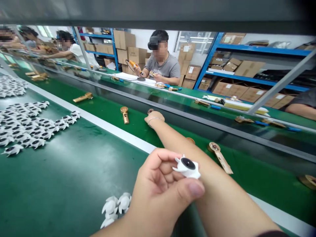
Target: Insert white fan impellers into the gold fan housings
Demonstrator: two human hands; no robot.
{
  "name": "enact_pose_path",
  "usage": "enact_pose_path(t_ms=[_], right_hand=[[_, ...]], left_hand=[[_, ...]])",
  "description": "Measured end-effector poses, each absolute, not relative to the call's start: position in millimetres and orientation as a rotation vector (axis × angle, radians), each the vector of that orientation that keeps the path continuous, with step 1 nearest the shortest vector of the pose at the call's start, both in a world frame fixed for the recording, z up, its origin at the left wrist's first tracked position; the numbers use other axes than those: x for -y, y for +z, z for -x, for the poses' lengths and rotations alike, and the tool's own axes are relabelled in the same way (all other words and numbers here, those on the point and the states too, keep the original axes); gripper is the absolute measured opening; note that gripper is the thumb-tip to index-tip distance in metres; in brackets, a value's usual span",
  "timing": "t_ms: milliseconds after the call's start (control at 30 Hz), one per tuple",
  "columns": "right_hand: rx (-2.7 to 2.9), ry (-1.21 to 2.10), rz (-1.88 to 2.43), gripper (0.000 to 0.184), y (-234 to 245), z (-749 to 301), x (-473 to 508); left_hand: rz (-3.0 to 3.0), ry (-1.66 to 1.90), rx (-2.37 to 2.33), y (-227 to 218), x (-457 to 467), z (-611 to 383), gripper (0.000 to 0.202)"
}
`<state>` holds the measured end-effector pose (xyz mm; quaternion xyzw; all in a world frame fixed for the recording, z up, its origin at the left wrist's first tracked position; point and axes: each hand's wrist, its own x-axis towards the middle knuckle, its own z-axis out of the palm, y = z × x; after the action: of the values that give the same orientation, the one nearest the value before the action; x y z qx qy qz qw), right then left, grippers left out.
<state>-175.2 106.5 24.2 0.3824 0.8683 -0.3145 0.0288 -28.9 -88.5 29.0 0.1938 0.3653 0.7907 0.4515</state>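
Note:
In my left hand [163, 187] a small white fan impeller [191, 168] with a black round hub is pinched between thumb and fingers, blades outward. My right hand [155, 119], bracelet at the wrist, reaches across the green belt with its fingers curled round a gold fan housing [150, 111]; only the round end of that part shows. Left of this hand lies another gold handheld-fan housing [125, 115]. Several white impellers [110, 206] rest on the table beside my left forearm, partly behind it.
Many white impellers [32, 126] cover the table's left side. More gold housings [219, 157] lie along the belt [108, 113]. A metal rail [172, 107] runs beyond it. Across the line sits a person [164, 64] holding an orange tool [134, 64]. A grey shelf edge [158, 19] hangs overhead.

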Motion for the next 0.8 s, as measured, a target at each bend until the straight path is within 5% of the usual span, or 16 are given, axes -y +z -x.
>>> enact_pose_path(t_ms=[467,800], right_hand=[[-2.577,-1.604,-1.02,0.035,33,-137,-64],[-2.767,-1.414,-1.174,0.032,13,-173,-15]], left_hand=[[-0.635,1.764,-1.094,14,81,15,0.034],[-0.626,1.658,-1.113,7,82,-3,0.033]])
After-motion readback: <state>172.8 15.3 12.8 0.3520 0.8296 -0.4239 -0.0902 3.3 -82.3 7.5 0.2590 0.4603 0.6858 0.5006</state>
